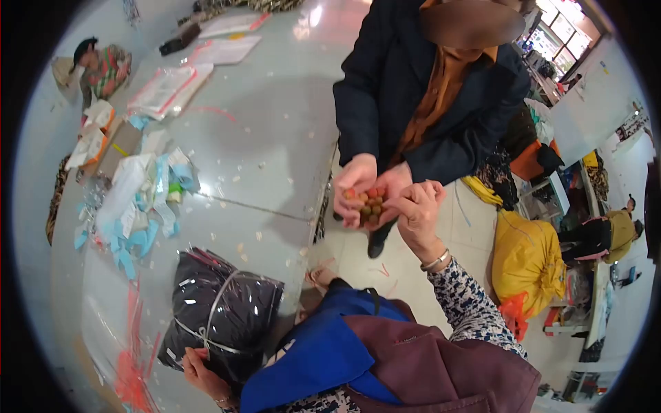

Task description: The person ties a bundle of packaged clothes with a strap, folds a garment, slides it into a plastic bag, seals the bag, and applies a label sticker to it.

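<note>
A person in a dark jacket [385,89] stands opposite and holds several small round reddish and brownish fruits [372,204] in two cupped hands. My right hand [418,210], with a bracelet at the wrist, is raised at the edge of those hands, its fingers bent and pressed together; what they hold, if anything, is too small to tell. Low on the left, my left hand [200,372] pinches the string [206,337] tied around a dark bundle in clear plastic [220,296] on the grey table [275,158].
Blue and white scraps [138,206] lie on the table's left side, with flat plastic packs [171,89] behind them. Pink string [131,378] is at the lower left. A yellow sack [525,258] stands on the floor at right. Other people [107,72] are farther off.
</note>
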`<state>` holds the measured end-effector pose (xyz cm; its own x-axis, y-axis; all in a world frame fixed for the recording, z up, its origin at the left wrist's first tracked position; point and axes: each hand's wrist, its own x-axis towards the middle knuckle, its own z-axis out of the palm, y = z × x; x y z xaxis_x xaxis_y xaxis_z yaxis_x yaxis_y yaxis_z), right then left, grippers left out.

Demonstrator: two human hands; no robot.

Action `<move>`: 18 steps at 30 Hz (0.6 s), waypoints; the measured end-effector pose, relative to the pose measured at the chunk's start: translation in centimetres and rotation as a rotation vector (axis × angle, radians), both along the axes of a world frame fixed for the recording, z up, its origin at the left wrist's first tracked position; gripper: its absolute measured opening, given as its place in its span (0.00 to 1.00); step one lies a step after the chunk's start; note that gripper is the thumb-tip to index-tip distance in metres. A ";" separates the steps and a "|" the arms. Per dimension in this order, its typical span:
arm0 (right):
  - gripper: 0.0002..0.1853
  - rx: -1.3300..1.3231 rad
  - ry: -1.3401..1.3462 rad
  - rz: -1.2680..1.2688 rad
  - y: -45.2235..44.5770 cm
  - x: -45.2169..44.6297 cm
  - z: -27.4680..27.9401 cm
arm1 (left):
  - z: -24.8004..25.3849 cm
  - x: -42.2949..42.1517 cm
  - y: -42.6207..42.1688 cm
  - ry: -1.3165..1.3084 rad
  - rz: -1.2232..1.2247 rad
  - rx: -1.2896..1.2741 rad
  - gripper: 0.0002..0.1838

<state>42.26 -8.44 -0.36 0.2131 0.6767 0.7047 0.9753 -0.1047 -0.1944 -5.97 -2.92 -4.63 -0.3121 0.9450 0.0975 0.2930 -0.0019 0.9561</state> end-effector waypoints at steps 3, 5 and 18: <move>0.09 0.028 0.138 -0.036 0.7 1.2 1.5 | 0.3 0.3 0.0 -0.026 -0.014 0.003 0.21; 0.09 -0.057 0.135 0.019 1.0 1.5 2.3 | 0.6 0.6 -0.2 -0.029 0.002 0.007 0.22; 0.09 -0.452 -0.114 0.160 2.9 2.6 2.5 | 0.1 0.2 -0.7 -0.001 -0.015 0.022 0.21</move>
<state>44.89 -5.53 2.11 0.0205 0.9381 0.3456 0.9985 -0.0015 -0.0551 -5.73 -3.63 -4.52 -0.2980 0.9472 0.1186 0.2921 -0.0277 0.9560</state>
